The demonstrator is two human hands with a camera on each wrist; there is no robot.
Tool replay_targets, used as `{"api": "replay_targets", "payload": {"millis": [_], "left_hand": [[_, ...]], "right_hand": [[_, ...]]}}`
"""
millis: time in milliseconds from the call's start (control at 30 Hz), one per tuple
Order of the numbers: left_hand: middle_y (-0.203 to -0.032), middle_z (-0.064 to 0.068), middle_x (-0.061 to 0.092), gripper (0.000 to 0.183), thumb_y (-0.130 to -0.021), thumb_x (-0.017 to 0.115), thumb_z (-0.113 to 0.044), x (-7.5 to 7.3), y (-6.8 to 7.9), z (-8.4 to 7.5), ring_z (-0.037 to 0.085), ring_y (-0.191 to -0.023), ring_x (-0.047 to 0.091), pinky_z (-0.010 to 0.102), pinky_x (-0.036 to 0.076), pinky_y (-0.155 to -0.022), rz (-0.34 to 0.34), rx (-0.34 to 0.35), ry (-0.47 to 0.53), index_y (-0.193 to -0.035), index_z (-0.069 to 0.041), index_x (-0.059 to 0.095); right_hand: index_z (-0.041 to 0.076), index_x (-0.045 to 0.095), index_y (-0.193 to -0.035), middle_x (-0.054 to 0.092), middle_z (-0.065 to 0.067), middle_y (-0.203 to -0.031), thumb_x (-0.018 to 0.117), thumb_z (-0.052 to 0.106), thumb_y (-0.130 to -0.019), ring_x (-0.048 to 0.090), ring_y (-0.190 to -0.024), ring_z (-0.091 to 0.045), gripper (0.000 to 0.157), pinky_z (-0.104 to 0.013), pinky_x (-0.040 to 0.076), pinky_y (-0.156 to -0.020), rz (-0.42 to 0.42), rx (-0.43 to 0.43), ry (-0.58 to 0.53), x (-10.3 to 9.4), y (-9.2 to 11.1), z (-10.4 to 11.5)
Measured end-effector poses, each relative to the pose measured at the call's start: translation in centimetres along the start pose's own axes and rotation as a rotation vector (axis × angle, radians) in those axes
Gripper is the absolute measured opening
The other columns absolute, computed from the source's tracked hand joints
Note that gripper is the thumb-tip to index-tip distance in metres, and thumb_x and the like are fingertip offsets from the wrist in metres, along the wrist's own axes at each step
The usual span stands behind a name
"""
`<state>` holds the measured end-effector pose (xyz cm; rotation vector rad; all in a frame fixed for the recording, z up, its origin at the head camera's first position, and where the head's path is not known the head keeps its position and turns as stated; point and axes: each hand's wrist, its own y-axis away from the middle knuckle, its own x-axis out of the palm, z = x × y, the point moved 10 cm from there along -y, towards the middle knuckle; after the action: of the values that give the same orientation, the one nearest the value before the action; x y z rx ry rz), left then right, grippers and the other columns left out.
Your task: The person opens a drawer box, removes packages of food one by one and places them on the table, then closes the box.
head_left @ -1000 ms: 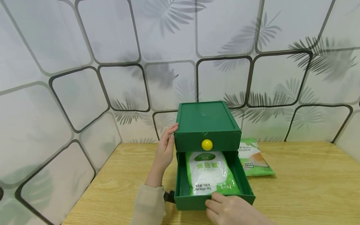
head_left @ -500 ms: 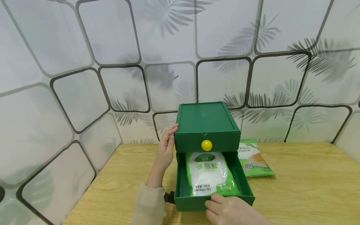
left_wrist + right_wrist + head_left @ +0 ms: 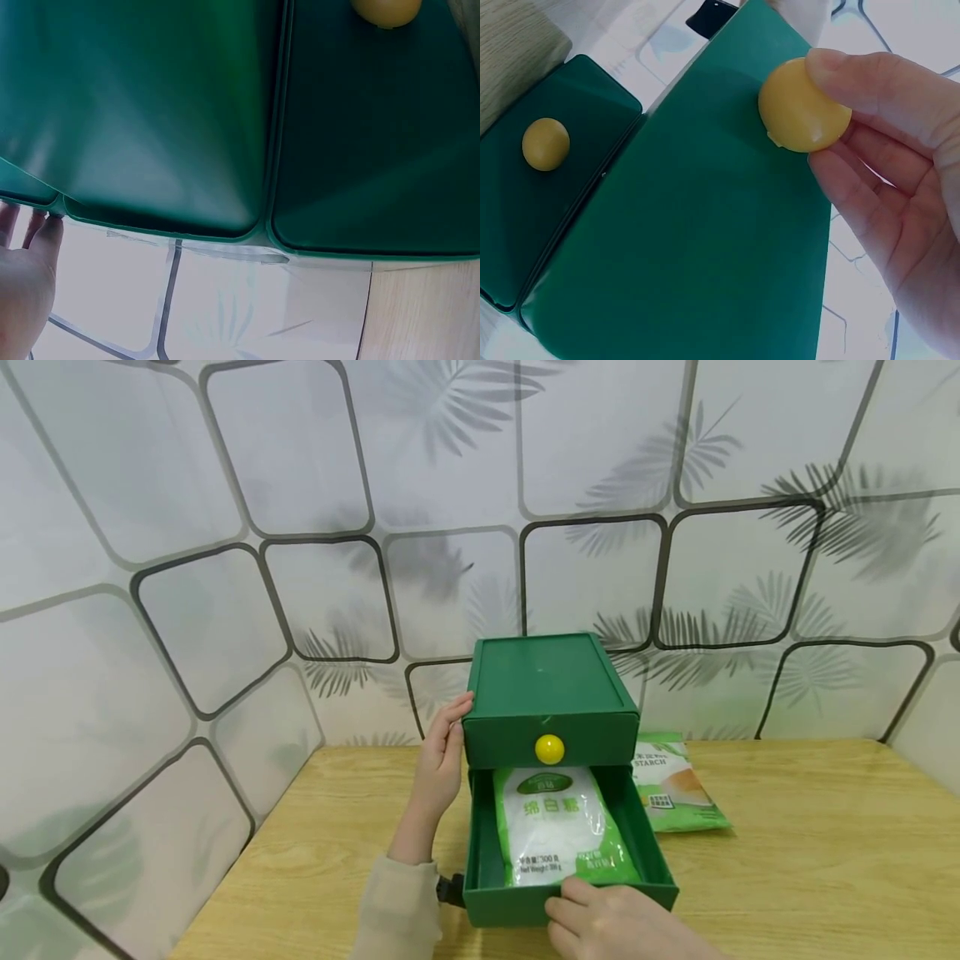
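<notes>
A green two-drawer box point(image 3: 551, 672) stands on the table, its lower drawer point(image 3: 487, 852) pulled out. Inside that drawer lies a green and white bag of white sugar point(image 3: 562, 827), face up, its back end under the upper drawer. My right hand point(image 3: 611, 918) is at the drawer's front; in the right wrist view its thumb and fingers pinch the drawer's yellow knob point(image 3: 799, 109), which the hand hides in the head view. My left hand point(image 3: 442, 756) rests against the box's left side, fingers extended, fingertips at the upper edge.
Behind the box's right side lies a bag of starch point(image 3: 675, 785), partly hidden by the box. The shut upper drawer carries its own yellow knob point(image 3: 550, 749). A patterned wall point(image 3: 457, 568) rises behind the wooden table point(image 3: 810, 860). A small black object point(image 3: 451, 890) shows beside the drawer's left corner.
</notes>
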<state>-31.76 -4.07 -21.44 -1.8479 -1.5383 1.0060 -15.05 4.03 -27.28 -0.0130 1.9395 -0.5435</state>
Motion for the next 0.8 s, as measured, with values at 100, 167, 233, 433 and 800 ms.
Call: {"api": "replay_targets", "payload": {"millis": [100,167,233,433,800], "left_hand": [[-0.126,0.03,0.039,0.027,-0.092,0.03,0.013,-0.02,0.01,-0.07,0.037,-0.12,0.033,0.042,0.028,-0.097,-0.003,0.011,-0.004,-0.114,0.017,0.044],[-0.126,0.03,0.039,0.027,-0.091,0.03,0.013,-0.03,0.03,-0.07,0.037,-0.12,0.033,0.043,0.028,-0.097,-0.004,0.012,-0.006,-0.114,0.017,0.044],[-0.126,0.029,0.039,0.027,-0.092,0.03,0.012,-0.06,0.05,-0.01,0.037,-0.12,0.033,0.044,0.028,-0.097,-0.004,0.008,-0.008,-0.115,0.017,0.044],[-0.127,0.028,0.039,0.028,-0.092,0.03,0.012,-0.09,0.11,0.15,0.036,-0.121,0.032,0.047,0.029,-0.097,0.005,-0.002,0.002,-0.115,0.016,0.044],[-0.128,0.029,0.038,0.028,-0.091,0.03,0.013,0.03,0.2,0.02,0.036,-0.122,0.031,0.045,0.028,-0.097,0.021,0.016,0.007,-0.115,0.016,0.043]], "right_hand": [[0.017,0.061,-0.074,0.058,0.01,-0.077,0.052,0.03,-0.087,0.042,-0.065,-0.001,0.02,-0.006,0.032,-0.054,0.025,0.0,-0.006,0.24,0.01,-0.05],[0.018,0.061,-0.074,0.058,0.01,-0.078,0.053,0.029,-0.086,0.042,-0.066,0.0,0.018,-0.006,0.032,-0.054,0.033,-0.007,-0.005,0.32,0.01,-0.02],[0.018,0.061,-0.075,0.058,0.01,-0.078,0.053,0.028,-0.085,0.042,-0.066,0.0,0.017,-0.006,0.032,-0.053,0.033,-0.015,-0.001,0.37,0.02,0.02],[0.018,0.061,-0.074,0.058,0.01,-0.079,0.054,0.026,-0.085,0.042,-0.066,0.0,0.015,-0.006,0.031,-0.053,0.012,-0.03,0.006,0.25,0.08,0.14],[0.019,0.058,-0.074,0.056,0.011,-0.078,0.054,0.028,-0.086,0.039,-0.065,0.001,0.016,-0.005,0.026,-0.054,0.023,-0.03,-0.017,0.44,0.03,0.31]]}}
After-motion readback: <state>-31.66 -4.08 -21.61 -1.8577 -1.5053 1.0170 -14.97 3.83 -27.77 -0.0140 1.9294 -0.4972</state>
